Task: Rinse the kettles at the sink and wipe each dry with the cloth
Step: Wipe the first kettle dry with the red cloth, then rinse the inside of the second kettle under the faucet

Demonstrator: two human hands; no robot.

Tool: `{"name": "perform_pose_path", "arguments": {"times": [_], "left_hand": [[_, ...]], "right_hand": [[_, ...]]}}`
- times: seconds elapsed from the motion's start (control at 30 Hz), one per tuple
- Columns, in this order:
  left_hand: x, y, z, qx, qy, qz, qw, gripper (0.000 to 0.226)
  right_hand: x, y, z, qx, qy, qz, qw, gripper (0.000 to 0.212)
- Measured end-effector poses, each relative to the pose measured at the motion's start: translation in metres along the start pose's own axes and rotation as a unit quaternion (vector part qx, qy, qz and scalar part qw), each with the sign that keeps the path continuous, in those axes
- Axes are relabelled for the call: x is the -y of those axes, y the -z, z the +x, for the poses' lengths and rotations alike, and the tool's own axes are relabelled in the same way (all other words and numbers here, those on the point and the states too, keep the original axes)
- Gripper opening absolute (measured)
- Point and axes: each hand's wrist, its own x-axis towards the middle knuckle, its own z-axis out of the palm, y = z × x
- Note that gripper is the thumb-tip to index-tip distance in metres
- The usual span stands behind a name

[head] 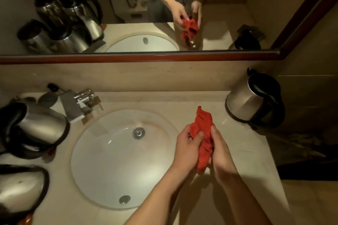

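A bunched red cloth (203, 128) hangs between both hands just right of the white sink basin (109, 160). My left hand (188, 144) pinches its upper part with thumb and fingers. My right hand (219, 153) grips the cloth from the right side. One steel kettle with a black handle (254, 98) stands on the counter at the right. Two more steel kettles sit at the left: one (36, 128) beside the basin, another (20, 188) at the near left edge, partly cut off.
The chrome faucet (85, 97) stands at the back left of the basin, next to a grey block (71, 107). A wood-framed mirror (139, 56) runs above the beige counter (247, 151) and reflects the kettles and hands. A dark floor area lies at the right.
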Motion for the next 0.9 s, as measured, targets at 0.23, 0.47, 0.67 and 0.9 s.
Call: {"name": "perform_pose_path", "arguments": {"times": [0.23,0.47,0.67,0.9], "left_hand": [[0.0,0.041,-0.017,0.061,-0.044,0.192,0.978,0.017],[-0.014,0.107,-0.019,-0.038,-0.02,0.115,0.992,0.02],[-0.016,0.159,-0.017,-0.105,-0.017,0.037,0.994,0.024],[-0.014,0.249,-0.033,-0.228,0.0,-0.004,0.974,0.012]], "right_hand": [[-0.005,-0.028,0.027,-0.08,0.043,-0.139,0.986,0.033],[-0.024,-0.02,0.082,-0.16,0.079,-0.518,0.837,0.043],[-0.052,-0.07,0.07,-0.152,0.1,-0.614,0.768,0.059],[-0.097,-0.231,-0.003,0.123,0.09,-0.351,0.924,0.019]]}}
